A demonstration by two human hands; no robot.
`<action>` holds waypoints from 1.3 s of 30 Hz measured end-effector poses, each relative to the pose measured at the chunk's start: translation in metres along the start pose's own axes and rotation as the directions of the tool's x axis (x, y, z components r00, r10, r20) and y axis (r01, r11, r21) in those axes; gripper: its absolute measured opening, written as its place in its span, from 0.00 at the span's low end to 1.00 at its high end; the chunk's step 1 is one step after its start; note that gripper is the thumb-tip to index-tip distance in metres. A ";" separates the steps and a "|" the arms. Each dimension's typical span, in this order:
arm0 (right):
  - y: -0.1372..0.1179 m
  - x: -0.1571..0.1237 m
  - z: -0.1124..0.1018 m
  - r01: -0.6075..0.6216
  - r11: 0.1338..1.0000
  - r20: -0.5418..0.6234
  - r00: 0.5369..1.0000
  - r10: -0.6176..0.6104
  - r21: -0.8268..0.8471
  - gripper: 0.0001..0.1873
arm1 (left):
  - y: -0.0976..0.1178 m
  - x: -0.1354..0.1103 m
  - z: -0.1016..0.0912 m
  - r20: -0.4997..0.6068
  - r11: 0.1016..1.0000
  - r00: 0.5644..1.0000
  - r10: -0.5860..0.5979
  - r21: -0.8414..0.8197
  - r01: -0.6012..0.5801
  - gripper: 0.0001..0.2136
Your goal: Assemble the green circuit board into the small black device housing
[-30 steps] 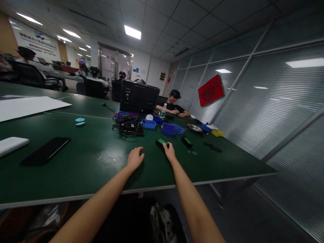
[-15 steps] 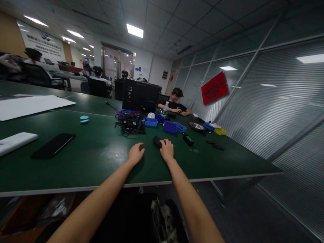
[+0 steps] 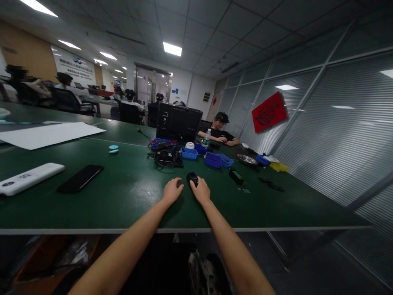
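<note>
In the head view, a phone (image 3: 81, 178) lay toward the table's (image 3: 276, 205) left edge. Inward from the front edge's middle, the left hand (image 3: 172, 191) was curled, around what I could not tell; beside it, a device (image 3: 192, 178) was clamped in the right hand (image 3: 201, 191), with a box (image 3: 236, 177) nearer the right edge.

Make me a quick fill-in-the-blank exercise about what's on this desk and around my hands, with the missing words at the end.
The small black device is in the grip of your ____ hand.
In the camera view, the long white object lies to the ____ of the black phone.
The table top is ____ in colour.
The hanging on the wall is mainly ____.

Missing words: right; left; green; red.
</note>
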State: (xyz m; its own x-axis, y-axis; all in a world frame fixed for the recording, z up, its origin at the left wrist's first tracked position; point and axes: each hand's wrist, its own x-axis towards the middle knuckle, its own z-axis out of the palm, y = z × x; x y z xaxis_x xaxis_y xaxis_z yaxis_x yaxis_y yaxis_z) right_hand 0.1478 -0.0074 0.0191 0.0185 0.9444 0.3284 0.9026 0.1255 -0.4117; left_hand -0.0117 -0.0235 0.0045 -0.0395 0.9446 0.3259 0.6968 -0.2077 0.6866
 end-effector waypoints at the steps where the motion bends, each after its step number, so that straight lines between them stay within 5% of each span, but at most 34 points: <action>1: -0.007 -0.001 0.004 0.000 0.999 0.008 1.000 -0.001 0.040 0.31 | 0.000 0.001 0.001 -0.017 1.000 1.000 0.008 -0.002 -0.008 0.18; 6: -0.025 0.002 0.024 0.113 0.913 0.037 0.990 -0.138 0.393 0.26 | 0.001 0.004 0.004 -0.120 0.998 0.991 0.050 0.048 -0.045 0.28; 9: -0.020 0.008 0.032 0.106 0.789 0.068 0.981 -0.184 0.606 0.26 | 0.005 0.005 0.002 -0.153 0.993 0.988 -0.032 0.110 0.049 0.33; 17: 0.010 0.027 0.036 -0.133 0.469 0.144 0.989 0.011 0.873 0.19 | 0.002 0.003 -0.019 -0.106 0.957 0.973 -0.206 0.187 0.223 0.22; 24: 0.030 0.038 0.023 -0.192 0.238 0.139 0.965 0.223 0.952 0.13 | -0.046 0.008 -0.078 -0.193 0.893 0.928 -0.318 0.270 0.361 0.19; 32: 0.030 0.037 0.023 -0.181 0.257 0.131 0.971 0.200 0.949 0.13 | -0.102 0.007 -0.154 -0.395 0.758 0.788 -0.472 0.273 0.592 0.21; 39: 0.030 0.038 0.025 -0.176 0.270 0.127 0.974 0.187 0.947 0.14 | -0.120 0.006 -0.177 -0.509 0.722 0.702 -0.498 0.205 0.661 0.22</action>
State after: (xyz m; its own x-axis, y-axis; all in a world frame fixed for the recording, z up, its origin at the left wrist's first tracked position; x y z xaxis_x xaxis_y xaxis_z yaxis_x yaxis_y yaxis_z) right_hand 0.1644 0.0395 -0.0020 0.1316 0.9821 0.1347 -0.1669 0.1559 -0.9736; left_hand -0.2220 -0.0378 0.0394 -0.7393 0.6371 0.2180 0.6240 0.5264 0.5774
